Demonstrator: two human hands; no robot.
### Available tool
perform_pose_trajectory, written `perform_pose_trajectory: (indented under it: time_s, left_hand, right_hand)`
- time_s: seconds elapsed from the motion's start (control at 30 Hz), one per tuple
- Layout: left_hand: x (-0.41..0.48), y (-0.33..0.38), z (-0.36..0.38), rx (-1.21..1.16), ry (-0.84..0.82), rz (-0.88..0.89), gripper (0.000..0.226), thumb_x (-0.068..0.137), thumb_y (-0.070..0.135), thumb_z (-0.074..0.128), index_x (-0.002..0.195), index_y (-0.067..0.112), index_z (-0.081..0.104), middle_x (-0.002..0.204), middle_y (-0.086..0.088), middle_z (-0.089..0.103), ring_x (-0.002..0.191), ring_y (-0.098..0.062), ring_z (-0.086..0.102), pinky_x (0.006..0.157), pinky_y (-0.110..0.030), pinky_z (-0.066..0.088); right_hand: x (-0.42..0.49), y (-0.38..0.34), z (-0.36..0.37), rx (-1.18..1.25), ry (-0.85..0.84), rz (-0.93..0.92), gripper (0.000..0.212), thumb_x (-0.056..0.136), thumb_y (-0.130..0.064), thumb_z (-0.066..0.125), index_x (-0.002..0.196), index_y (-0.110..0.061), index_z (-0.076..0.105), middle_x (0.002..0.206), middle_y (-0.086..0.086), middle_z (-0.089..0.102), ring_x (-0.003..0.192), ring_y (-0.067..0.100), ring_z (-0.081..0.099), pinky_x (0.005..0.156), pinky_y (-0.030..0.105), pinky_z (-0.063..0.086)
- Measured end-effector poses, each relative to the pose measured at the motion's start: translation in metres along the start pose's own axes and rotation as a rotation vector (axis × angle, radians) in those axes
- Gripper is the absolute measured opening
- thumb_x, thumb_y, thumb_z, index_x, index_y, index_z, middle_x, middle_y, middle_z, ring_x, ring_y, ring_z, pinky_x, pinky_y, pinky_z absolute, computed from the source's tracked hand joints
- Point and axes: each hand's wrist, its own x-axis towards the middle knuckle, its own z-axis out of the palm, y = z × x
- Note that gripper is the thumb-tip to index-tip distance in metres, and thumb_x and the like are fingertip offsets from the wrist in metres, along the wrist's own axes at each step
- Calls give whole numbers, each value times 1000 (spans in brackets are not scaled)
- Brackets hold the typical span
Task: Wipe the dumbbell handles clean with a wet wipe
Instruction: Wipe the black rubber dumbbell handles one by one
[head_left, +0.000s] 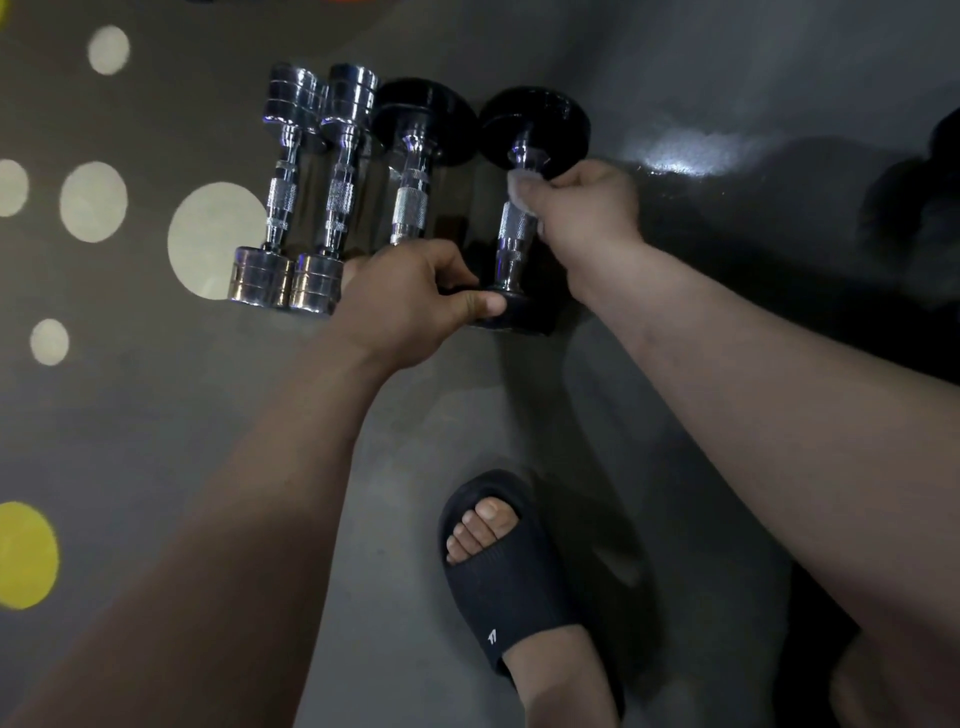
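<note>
— On the grey floor (457, 415), where's the white wet wipe (521, 183)?
— My right hand (579, 210) pinches it round the handle of the rightmost black-ended steel dumbbell (511, 244); my left hand (410, 301) grips its near head

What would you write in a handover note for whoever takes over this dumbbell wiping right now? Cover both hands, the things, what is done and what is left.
Left hand: holds the near head of the right black dumbbell, thumb across it, steadying it.
Right hand: grips the wet wipe round the far part of that dumbbell's handle.
Things: on the floor, side by side, lie two chrome dumbbells, the left black dumbbell and the held one.
Done: one handle is being wiped; the others' state cannot be told.
Left: the near part of this handle, then probably check the rest.
</note>
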Motion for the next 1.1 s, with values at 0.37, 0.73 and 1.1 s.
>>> perform_pose_trajectory:
  time_s: [0.37,0.73,1.1]
  left_hand:
    - [-2,2,1,-13,-7,-18,40,70,65,76,89,30,71,86,16,68,89,-10,65,99,-53,47]
    - [-1,-2,3,18,24,4,31,74,62,78,87,35,69,87,15,67,89,-8,62,100,-48,45]
    - [0,-4,4,49,66,4,40,72,63,79,88,28,68,91,14,68,93,-10,63,103,-44,41]
  right_hand:
    - [-34,19,-25,-408,-276,-29,43,75,-32,87,61,-22,49,56,-7,53,49,7,45,42,17,34]
    - [-20,30,-36,-283,-435,60,30,85,-20,80,66,-19,57,64,1,58,64,17,50,64,32,41]
    - [-28,0,-3,-487,-188,-273,24,78,-29,83,68,-21,62,66,-10,63,59,-1,55,48,10,35]
